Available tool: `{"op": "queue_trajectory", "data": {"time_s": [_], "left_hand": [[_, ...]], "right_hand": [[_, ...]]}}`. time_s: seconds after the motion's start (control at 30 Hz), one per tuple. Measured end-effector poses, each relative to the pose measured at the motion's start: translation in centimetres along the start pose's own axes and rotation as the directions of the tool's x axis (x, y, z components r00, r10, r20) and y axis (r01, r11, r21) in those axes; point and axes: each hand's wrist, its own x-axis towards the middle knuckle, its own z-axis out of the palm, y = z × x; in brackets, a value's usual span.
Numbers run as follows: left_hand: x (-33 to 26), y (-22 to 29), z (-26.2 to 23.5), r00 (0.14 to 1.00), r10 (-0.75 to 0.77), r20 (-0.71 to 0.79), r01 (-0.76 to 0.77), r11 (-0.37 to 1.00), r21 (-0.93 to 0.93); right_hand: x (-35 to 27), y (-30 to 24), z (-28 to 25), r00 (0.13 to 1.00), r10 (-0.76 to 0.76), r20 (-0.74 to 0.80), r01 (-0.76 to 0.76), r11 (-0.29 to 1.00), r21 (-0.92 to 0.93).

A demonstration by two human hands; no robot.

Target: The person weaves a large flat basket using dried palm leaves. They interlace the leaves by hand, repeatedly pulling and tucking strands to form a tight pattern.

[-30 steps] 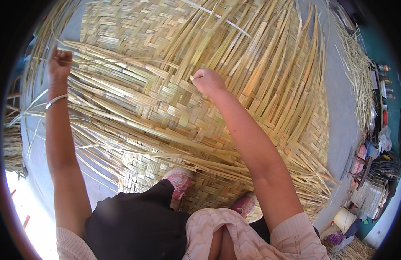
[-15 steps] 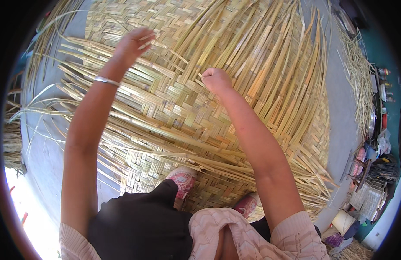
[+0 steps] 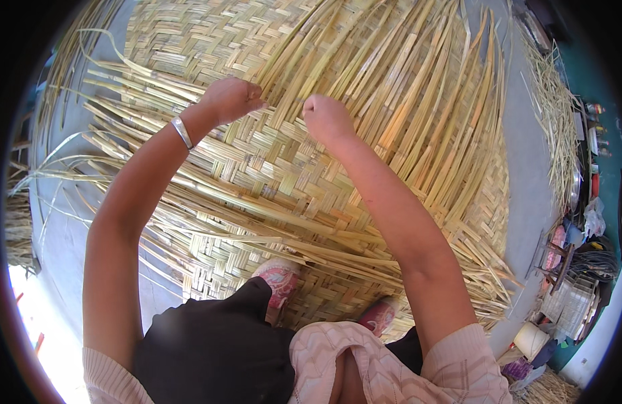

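A large mat [image 3: 277, 182] of pale, flat split-cane strips lies in front of me, woven crosswise through its middle. Loose strips [image 3: 412, 101] fan out from the weave to the upper right, and more strip ends [image 3: 142, 94] stick out to the left. My left hand [image 3: 235, 99], with a silver bangle at the wrist, is closed over the left-hand strips; what its fingers hold is hidden. A short gap to the right, my right hand [image 3: 326, 120] makes a fist at the base of the fanned strips. Its fingers are curled, and I cannot make out anything in them.
My feet in pink patterned shoes [image 3: 280, 279] rest on the near part of the mat. Grey floor [image 3: 526, 148] shows around it. Dry straw [image 3: 550, 114] lies along the right, beside a wire rack [image 3: 572, 303] and a cream bucket [image 3: 531, 340]. Long strips [image 3: 62, 74] lie at far left.
My left hand has come down and to the right, and its fingers have closed. The right hand has shifted slightly up and left, still closed. The hands are now nearer each other.
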Motion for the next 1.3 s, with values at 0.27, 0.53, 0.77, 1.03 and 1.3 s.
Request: {"op": "queue_trajectory", "data": {"time_s": [0.27, 0.53, 0.77, 1.03, 1.3], "left_hand": [[2.5, 1.0, 3.3, 0.987, 0.127, -0.102, -0.161, 0.856, -0.492], [4.4, 1.8, 4.3, 0.999, -0.003, -0.034, -0.01, 0.921, -0.389], [4.5, 3.0, 4.1, 0.999, -0.052, -0.013, 0.048, 0.969, -0.244], [4.6, 2.1, 3.6, 0.999, 0.039, 0.023, -0.029, 0.94, -0.339], [4.3, 2.7, 4.0, 0.999, 0.032, 0.006, -0.03, 0.972, -0.235]], "right_hand": [[4.4, -0.5, 0.2, 0.941, 0.335, -0.05, -0.218, 0.713, 0.667], [4.9, 0.3, -0.1, 0.923, 0.337, 0.188, -0.304, 0.336, 0.891], [5.6, 0.7, 1.0, 0.938, 0.323, 0.126, -0.273, 0.465, 0.842], [5.0, 0.5, 0.6, 0.954, 0.297, 0.046, -0.218, 0.578, 0.786], [4.7, 0.2, 1.3, 0.957, 0.228, -0.177, -0.118, 0.869, 0.48]]}}
